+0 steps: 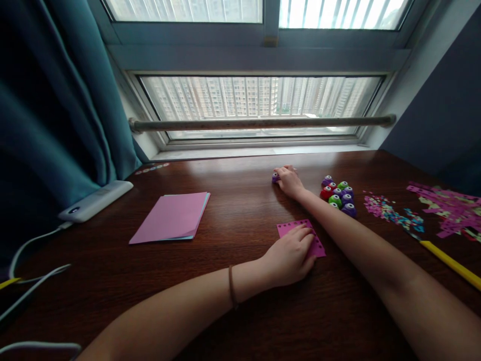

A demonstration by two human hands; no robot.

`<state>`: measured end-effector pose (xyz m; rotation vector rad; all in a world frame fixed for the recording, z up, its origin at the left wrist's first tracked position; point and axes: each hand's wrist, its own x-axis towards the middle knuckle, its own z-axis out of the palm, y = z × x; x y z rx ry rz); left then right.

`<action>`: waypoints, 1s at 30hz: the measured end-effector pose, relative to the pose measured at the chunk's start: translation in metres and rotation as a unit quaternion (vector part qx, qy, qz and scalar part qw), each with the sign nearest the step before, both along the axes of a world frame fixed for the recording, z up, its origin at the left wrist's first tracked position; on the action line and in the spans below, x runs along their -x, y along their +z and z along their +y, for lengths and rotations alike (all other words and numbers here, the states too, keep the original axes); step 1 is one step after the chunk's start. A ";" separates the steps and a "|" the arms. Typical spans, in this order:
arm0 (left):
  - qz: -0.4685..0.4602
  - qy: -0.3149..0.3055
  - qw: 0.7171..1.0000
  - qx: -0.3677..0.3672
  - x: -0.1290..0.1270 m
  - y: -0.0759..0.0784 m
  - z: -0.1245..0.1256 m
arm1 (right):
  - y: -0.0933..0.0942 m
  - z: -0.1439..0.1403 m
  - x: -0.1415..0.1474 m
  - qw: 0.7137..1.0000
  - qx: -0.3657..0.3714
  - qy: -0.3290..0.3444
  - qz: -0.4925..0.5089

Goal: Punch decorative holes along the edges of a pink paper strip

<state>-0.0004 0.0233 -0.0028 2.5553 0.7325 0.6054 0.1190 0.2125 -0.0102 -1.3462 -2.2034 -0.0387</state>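
Observation:
My left hand [291,254] rests on a small pink sheet of paper [318,246] with holes punched along its edges. The fingers are curled together over the sheet and hide its middle. Farther out, my right hand [290,180] is closed around a small purple paper punch [275,178]; only its round end shows by the fingers. To the right of that hand stands a cluster of similar punches in red, green and purple [348,209], partly behind my right forearm.
Larger pink and light-blue sheets [171,215] lie stacked at left, beside a white power strip [97,200] with cables. At right are confetti bits [391,210], shredded paper strips [451,205] and a yellow-handled tool [451,263]. A window rail [263,124] crosses behind the table.

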 end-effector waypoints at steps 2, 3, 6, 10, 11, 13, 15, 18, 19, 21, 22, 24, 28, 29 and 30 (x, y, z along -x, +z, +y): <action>-0.003 0.000 1.000 0.000 0.000 0.000 0.000 | 0.005 -0.006 -0.002 1.000 -0.006 0.008 0.003; -0.004 0.001 1.000 -0.001 0.000 0.000 0.000 | 0.007 -0.010 -0.003 1.000 -0.009 0.011 0.008; -0.010 0.006 1.000 0.003 0.000 0.001 0.000 | 0.016 -0.031 -0.011 0.999 -0.018 0.009 0.035; -0.019 0.024 0.999 0.012 -0.001 0.001 -0.001 | 0.024 -0.081 -0.035 0.987 -0.005 0.035 0.158; -0.022 0.029 0.999 0.015 -0.001 0.001 -0.001 | 0.025 -0.097 -0.043 0.982 0.011 0.043 0.184; -0.028 0.036 0.999 0.023 -0.002 0.000 0.000 | 0.026 -0.129 -0.061 0.976 0.046 0.043 0.207; -0.030 0.036 0.999 0.028 -0.002 -0.001 0.000 | 0.026 -0.158 -0.077 0.975 0.084 0.046 0.202; -0.028 0.036 0.999 0.027 -0.003 -0.002 0.001 | 0.022 -0.187 -0.097 0.971 0.128 0.054 0.195; -0.025 0.039 0.999 0.027 -0.003 -0.002 0.001 | 0.021 -0.193 -0.102 0.969 0.138 0.054 0.196; -0.016 0.046 0.998 0.028 -0.003 -0.002 0.001 | 0.019 -0.199 -0.108 0.968 0.155 0.059 0.191; -0.012 0.049 0.998 0.028 -0.003 -0.002 0.001 | 0.019 -0.200 -0.110 0.967 0.163 0.066 0.185; -0.009 0.054 0.998 0.031 -0.003 -0.002 0.001 | 0.020 -0.201 -0.111 0.964 0.180 0.084 0.175; -0.012 0.057 0.998 0.036 -0.003 0.000 0.001 | 0.024 -0.201 -0.112 0.958 0.208 0.102 0.170; -0.010 0.058 0.998 0.037 -0.003 0.000 0.001 | 0.025 -0.201 -0.112 0.958 0.209 0.101 0.168; -0.007 0.058 0.998 0.037 -0.004 0.001 0.001 | 0.025 -0.201 -0.112 0.958 0.209 0.100 0.167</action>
